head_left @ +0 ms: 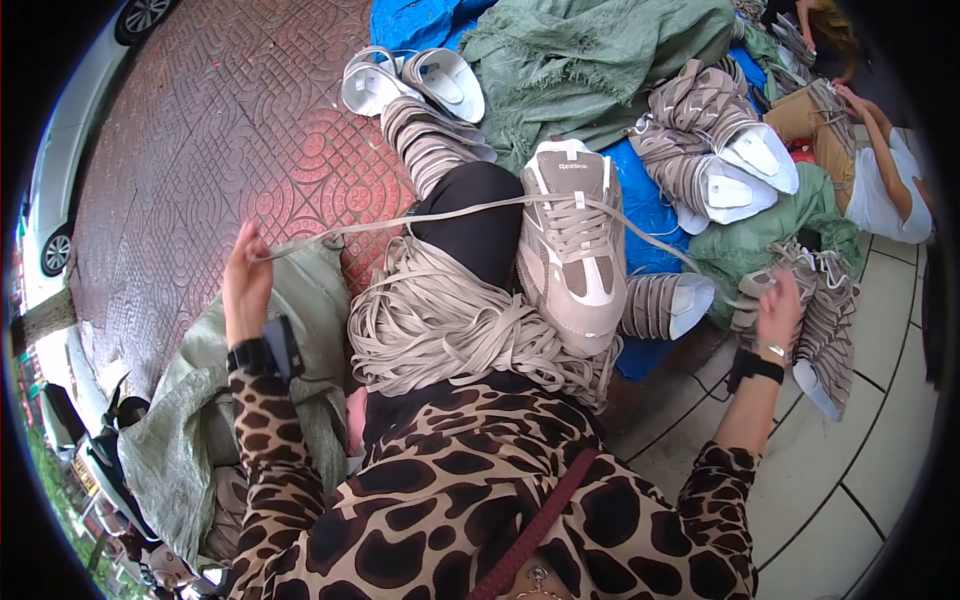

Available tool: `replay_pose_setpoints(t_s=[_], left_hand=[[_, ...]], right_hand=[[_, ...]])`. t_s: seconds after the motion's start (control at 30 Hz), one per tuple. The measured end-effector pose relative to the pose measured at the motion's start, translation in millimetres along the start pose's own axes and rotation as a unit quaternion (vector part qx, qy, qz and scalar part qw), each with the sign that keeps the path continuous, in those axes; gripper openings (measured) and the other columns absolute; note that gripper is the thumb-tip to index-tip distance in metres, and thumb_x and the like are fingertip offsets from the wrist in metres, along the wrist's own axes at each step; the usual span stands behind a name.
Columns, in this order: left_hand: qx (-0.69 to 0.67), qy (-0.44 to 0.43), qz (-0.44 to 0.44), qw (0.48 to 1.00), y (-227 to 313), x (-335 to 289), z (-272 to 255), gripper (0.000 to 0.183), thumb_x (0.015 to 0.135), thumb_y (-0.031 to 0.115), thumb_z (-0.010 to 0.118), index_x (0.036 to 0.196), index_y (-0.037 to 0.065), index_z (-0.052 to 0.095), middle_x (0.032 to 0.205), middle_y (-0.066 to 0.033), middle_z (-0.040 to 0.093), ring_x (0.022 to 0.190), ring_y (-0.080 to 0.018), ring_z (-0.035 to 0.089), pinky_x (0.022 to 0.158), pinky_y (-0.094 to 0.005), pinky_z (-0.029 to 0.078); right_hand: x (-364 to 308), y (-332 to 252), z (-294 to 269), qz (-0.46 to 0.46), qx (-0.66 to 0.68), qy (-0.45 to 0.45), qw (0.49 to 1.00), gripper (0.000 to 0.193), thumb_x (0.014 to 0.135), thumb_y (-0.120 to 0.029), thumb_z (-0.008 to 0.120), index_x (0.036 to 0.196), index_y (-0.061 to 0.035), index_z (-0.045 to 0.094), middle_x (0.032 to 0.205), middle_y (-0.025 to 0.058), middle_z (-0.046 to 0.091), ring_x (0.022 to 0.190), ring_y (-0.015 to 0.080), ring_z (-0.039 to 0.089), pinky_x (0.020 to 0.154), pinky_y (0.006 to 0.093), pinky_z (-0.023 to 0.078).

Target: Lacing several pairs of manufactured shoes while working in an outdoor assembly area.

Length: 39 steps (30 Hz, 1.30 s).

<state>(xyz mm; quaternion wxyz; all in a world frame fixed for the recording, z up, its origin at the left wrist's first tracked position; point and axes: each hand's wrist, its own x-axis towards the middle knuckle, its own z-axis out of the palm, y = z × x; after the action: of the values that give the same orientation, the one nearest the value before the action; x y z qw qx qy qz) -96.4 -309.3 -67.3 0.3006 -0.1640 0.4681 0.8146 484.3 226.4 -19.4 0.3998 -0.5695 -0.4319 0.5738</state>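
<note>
A taupe and white sneaker (572, 285) rests on my lap, toe toward me. One long beige shoelace (430, 217) crosses the tongue end of its throat, stretched out to both sides; more lacing rows show below it. At the left, my left hand (248, 280) is raised with its fingers pinched on one end of the lace. Out to the right, my right hand (776, 312) is closed at the other end, where the lace is faint against the shoes behind. A thick heap of loose beige shoelaces (440, 335) lies across my lap beside the sneaker.
Nested stacks of similar shoes (745, 165) lie ahead, with more shoes (825, 330) on the right. Green woven sacking (590, 70) and blue sheeting (640, 190) spread beyond. Another person's arm (885, 140) reaches in at upper right. A pale sack (300, 300) sits at my left.
</note>
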Motion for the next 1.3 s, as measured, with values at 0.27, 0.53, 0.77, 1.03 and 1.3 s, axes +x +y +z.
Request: replay_pose_setpoints(t_s=[0.27, 0.53, 0.77, 1.03, 1.3], left_hand=[[0.587, -0.304, 0.194, 0.725, -144.5, -29.6, 229.0, 0.019, 0.084, 0.011, 0.059, 0.098, 0.0, 0.064, 0.077, -0.004, 0.067, 0.059, -0.0084, 0.054, 0.054, -0.0227, 0.044], [0.676, -0.337, 0.233, 0.612, -171.6, -55.7, 249.4, 0.015, 0.078, 0.017, 0.062, 0.088, 0.007, 0.067, 0.075, -0.0122, 0.065, 0.07, -0.0275, 0.064, 0.065, -0.0352, 0.05], [0.699, -0.289, 0.206, 0.62, -174.7, -65.8, 253.2, 0.012, 0.078, 0.02, 0.058, 0.08, 0.01, 0.065, 0.074, -0.0144, 0.064, 0.074, -0.0335, 0.063, 0.066, -0.0436, 0.05], [0.734, -0.29, 0.263, 0.555, -182.7, -74.4, 251.5, 0.011, 0.08, 0.021, 0.057, 0.08, 0.011, 0.061, 0.069, -0.0123, 0.062, 0.065, -0.0334, 0.061, 0.057, -0.0445, 0.048], [0.731, -0.33, 0.322, 0.503, -190.2, -80.2, 254.8, 0.01, 0.079, 0.016, 0.053, 0.078, 0.006, 0.054, 0.063, -0.0146, 0.059, 0.058, -0.0359, 0.059, 0.051, -0.0456, 0.047]], right_hand=[[-68.3, -0.8, 204.6, -0.062, -0.214, -0.366, 0.904, 0.011, 0.087, -0.013, 0.06, 0.091, -0.0028, 0.061, 0.078, -0.0025, 0.059, 0.06, 0.0011, 0.042, 0.051, 0.0188, 0.034], [-66.6, 14.0, 225.8, -0.088, -0.333, -0.429, 0.835, 0.01, 0.081, -0.012, 0.065, 0.078, -0.0027, 0.062, 0.068, -0.0074, 0.051, 0.058, 0.0011, 0.04, 0.052, 0.0171, 0.031], [-64.5, 2.3, 239.4, 0.076, -0.313, -0.464, 0.825, 0.008, 0.081, -0.01, 0.06, 0.075, -0.0055, 0.059, 0.068, -0.0077, 0.051, 0.06, 0.0005, 0.04, 0.053, 0.0167, 0.032], [-78.7, 10.0, 249.4, -0.071, -0.412, -0.424, 0.803, 0.008, 0.079, -0.009, 0.058, 0.073, -0.0048, 0.058, 0.066, -0.0076, 0.051, 0.057, 0.0011, 0.039, 0.05, 0.0183, 0.03], [-87.1, 20.4, 250.8, -0.237, -0.44, -0.366, 0.785, 0.007, 0.076, -0.011, 0.059, 0.075, -0.0047, 0.058, 0.062, 0.0054, 0.054, 0.047, 0.0188, 0.046, 0.046, 0.0305, 0.036]])
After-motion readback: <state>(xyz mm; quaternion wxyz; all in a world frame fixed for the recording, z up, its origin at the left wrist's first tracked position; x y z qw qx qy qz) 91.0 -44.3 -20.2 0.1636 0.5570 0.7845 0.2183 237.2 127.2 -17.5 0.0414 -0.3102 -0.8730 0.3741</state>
